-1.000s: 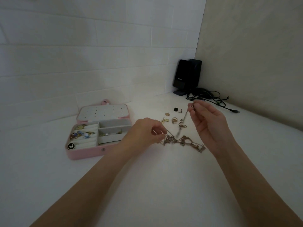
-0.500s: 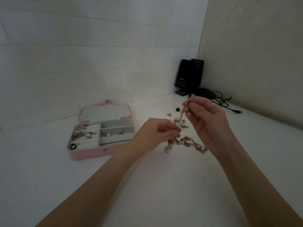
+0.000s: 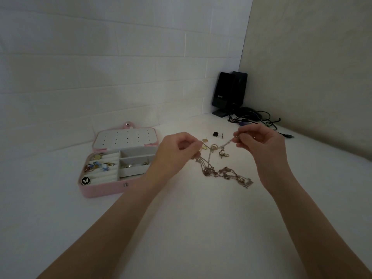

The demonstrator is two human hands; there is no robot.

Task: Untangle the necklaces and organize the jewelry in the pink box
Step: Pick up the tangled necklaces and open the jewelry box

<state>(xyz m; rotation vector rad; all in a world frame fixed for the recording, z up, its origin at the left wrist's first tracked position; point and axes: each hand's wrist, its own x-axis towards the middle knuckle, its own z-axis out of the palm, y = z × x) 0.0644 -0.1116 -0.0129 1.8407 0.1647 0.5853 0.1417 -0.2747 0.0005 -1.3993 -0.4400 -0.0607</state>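
Note:
A tangle of thin necklaces [image 3: 223,172] lies on the white table between my hands. One chain [image 3: 226,143] rises from it. My right hand [image 3: 259,147] pinches its upper end, and my left hand [image 3: 177,152] pinches strands at the tangle's left side. The open pink box [image 3: 104,190] sits to the left, its lid [image 3: 124,137] laid back. Rings, blue earrings and a butterfly charm fill its left compartments; small pieces lie in the right ones.
Loose earrings and rings [image 3: 214,147] and a small black piece [image 3: 216,134] lie behind the tangle. A black speaker [image 3: 227,93] with cables [image 3: 255,117] stands in the far corner. White brick wall behind, beige wall at right.
My hands have drawn apart, left going left and right going right, so the held chain now stretches between them. The tangle has spread out lower on the table.

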